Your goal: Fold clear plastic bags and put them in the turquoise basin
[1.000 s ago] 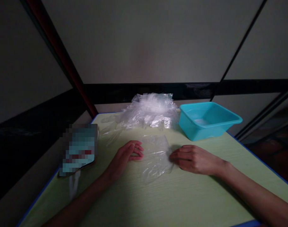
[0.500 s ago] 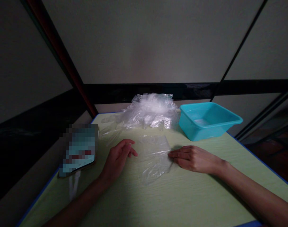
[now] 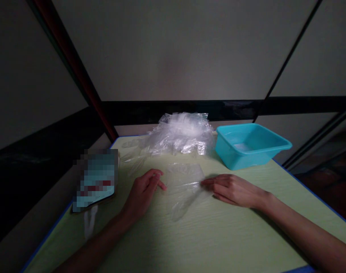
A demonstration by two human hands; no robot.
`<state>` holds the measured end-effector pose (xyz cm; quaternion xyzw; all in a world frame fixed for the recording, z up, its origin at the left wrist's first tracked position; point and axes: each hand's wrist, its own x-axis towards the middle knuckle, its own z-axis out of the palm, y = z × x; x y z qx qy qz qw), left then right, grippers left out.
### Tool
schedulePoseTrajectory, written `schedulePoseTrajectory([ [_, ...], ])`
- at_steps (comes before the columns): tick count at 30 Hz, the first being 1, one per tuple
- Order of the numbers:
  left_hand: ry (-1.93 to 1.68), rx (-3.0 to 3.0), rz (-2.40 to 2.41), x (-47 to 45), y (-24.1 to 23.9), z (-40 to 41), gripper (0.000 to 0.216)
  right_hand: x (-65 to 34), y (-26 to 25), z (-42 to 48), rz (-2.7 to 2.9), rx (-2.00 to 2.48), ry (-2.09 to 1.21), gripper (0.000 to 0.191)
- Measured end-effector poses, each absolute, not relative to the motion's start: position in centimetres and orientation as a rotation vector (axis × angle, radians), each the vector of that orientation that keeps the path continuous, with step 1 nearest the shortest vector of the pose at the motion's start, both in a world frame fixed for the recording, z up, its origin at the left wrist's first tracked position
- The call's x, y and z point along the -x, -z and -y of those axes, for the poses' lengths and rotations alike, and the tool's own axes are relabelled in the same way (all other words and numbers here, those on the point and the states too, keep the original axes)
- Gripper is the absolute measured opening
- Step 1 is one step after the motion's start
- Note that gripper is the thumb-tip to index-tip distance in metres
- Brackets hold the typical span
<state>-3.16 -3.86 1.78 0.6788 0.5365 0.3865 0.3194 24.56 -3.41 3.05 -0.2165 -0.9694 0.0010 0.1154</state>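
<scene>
A thin clear plastic bag [image 3: 184, 185] lies flat on the pale green table [image 3: 212, 235], between my two hands. My left hand [image 3: 144, 189] rests at the bag's left edge with its fingers curled and the fingertips touching the plastic. My right hand [image 3: 232, 188] lies palm down at the bag's right edge, fingers stretched out and their tips on the plastic, which is slightly creased there.
A heap of clear plastic bags [image 3: 181, 134] sits at the table's far edge. To its right stands a turquoise plastic tub [image 3: 251, 146]. A pixelated flat object [image 3: 96, 178] lies at the left edge, with a white strip [image 3: 89, 223] below it.
My left hand drew back off the bag to its left edge. My right fingertips pushed the bag's right edge slightly inward, narrowing and creasing the sheet.
</scene>
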Motion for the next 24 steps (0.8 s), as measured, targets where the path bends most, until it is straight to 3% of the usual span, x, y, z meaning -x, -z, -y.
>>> schedulePoseTrajectory([
  [24, -1.08, -1.778, -1.503, 3.09, -2.06, 4.0, 0.027, -24.73, -2.83, 3.29, 2.851, 0.654, -0.042, 0.024],
])
